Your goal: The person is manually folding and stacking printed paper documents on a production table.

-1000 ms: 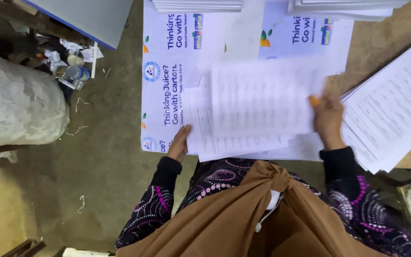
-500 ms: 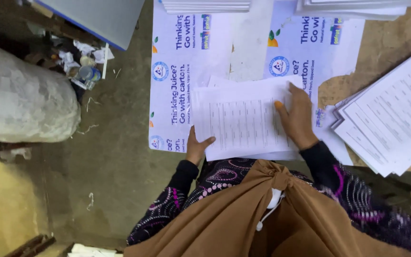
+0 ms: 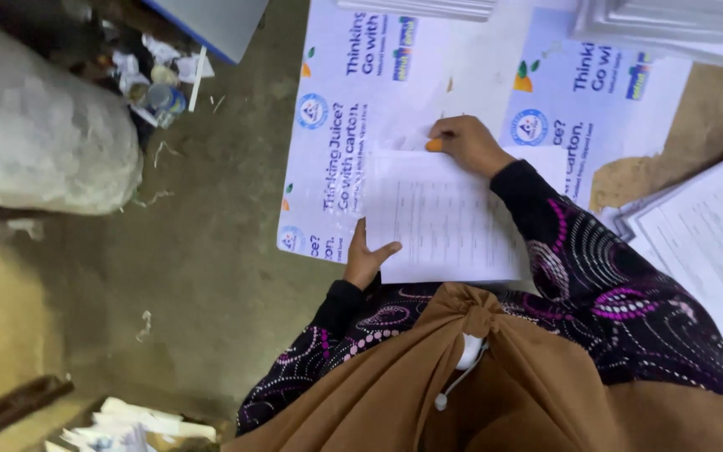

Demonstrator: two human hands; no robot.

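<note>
Printed sheet (image 3: 445, 222) lies flat on the large white poster (image 3: 353, 125) spread over the floor. Left hand (image 3: 367, 261) pins its near edge — fingers spread, no grip closed. Right hand (image 3: 466, 144) presses the far edge — likewise flat, holding nothing.

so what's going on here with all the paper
A person sitting on the floor is handling a printed sheet of paper laid on large printed posters. Their left hand presses the sheet's near left corner, and their right hand rests on its far edge. Another stack of printed sheets lies to the right, with more piles further out.
</note>
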